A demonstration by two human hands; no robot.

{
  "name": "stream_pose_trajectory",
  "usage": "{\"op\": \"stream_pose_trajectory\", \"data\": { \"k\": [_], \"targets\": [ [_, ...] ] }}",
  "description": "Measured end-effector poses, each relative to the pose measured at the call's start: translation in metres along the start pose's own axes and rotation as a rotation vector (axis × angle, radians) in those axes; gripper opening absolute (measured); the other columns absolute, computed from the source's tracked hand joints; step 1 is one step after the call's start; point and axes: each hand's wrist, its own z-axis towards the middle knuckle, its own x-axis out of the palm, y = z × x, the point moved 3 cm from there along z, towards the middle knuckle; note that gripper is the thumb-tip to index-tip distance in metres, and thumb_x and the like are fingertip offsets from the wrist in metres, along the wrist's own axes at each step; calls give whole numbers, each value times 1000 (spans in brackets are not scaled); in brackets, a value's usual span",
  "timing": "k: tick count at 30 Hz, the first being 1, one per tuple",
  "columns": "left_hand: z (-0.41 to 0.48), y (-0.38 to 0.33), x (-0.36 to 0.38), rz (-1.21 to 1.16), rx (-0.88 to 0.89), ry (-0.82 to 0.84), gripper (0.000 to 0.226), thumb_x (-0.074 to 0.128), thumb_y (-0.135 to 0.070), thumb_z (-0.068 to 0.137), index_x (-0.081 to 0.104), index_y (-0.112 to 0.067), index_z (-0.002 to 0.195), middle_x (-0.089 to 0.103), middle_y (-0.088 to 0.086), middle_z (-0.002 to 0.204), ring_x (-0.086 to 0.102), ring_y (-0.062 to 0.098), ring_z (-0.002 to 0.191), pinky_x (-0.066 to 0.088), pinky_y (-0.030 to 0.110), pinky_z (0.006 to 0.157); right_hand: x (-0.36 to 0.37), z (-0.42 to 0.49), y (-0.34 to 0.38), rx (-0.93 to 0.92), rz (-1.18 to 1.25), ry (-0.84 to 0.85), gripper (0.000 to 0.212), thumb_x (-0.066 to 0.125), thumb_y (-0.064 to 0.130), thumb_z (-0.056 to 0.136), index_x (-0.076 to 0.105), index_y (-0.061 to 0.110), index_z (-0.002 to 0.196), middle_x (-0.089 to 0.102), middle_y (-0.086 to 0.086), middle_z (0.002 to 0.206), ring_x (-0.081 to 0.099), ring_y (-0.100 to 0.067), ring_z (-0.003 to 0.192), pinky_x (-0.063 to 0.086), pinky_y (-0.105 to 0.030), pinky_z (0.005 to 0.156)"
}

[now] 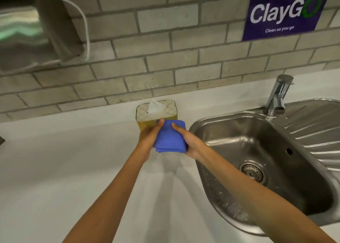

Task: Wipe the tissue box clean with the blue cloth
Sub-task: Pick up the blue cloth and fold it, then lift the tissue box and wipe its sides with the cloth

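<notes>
A tissue box (147, 122) with a white patterned top and yellowish sides stands on the white counter against the tiled wall, a white tissue poking out of its slot. A folded blue cloth (170, 136) is held just in front of the box, covering the lower right of its front face. My left hand (150, 135) grips the cloth's left edge and my right hand (187, 140) grips its right edge. Whether the cloth touches the box I cannot tell.
A steel sink (257, 150) with a drain and ribbed draining board lies right of the hands, with a chrome tap (277, 95) behind it. A steel dispenser (36, 32) with a white cable hangs on the wall at upper left. A purple poster (283, 12) is on the tiles.
</notes>
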Motion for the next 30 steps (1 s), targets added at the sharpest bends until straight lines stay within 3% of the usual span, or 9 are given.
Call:
{"op": "stream_pose_trajectory", "data": {
  "k": [3,8,11,13,16,20,24,27,30],
  "targets": [
    [-1,29,0,-421,-243,295,39,53,-52,86,70,-21,101,76,7,104,73,19,92,59,34,74,8,16,-5,14,-130,2,56,58,40,86,54,1,126,61,-19,126,61,-29,107,50,-37,92],
    [5,61,-8,-583,-432,269,34,50,-40,91,69,-13,98,78,9,90,75,20,79,61,31,67,11,35,-4,12,-570,-103,53,45,60,85,61,10,93,63,-7,87,60,-23,77,49,-28,63],
    [17,69,-36,-607,-450,168,33,45,-38,95,66,-13,97,75,7,88,72,19,80,60,26,61,-13,52,7,-90,-635,-211,49,46,56,86,61,10,78,57,-2,63,56,-17,52,48,-24,47],
    [33,75,-61,-645,-425,26,28,37,-36,98,57,-18,87,62,-3,75,61,12,81,54,22,65,-34,66,14,-164,-603,-300,44,48,50,88,59,8,92,56,-1,66,54,-15,55,48,-27,51],
    [59,76,-93,-603,-366,-97,30,32,-35,97,48,-20,78,46,-8,65,52,9,74,46,18,62,-51,89,24,-250,-636,-322,47,50,43,90,53,9,122,59,-2,96,57,-19,87,51,-38,83],
    [89,70,-109,-494,-238,-298,31,42,-36,97,51,-13,115,60,5,90,57,13,73,46,28,63,-48,114,27,-222,-651,-242,59,45,40,93,30,15,145,48,-6,136,43,-26,130,32,-42,113],
    [114,53,-96,-314,-144,-442,46,52,-32,93,47,-5,130,58,13,114,58,23,89,47,28,66,-45,132,25,-212,-648,-166,59,43,39,94,27,18,147,40,-9,149,35,-28,138,25,-40,115],
    [126,48,-81,-158,-100,-417,44,51,-37,93,51,-8,126,63,12,109,62,26,99,51,29,73,-46,138,22,-253,-639,-125,52,43,36,94,35,22,144,49,-7,142,44,-25,132,31,-35,106],
    [128,45,-70,-73,-44,-380,25,50,-36,94,57,-12,91,56,3,65,59,0,46,42,10,36,-46,141,18,-302,-644,-144,49,45,35,94,40,22,141,56,-6,134,51,-21,123,40,-31,101]
  ]
}}
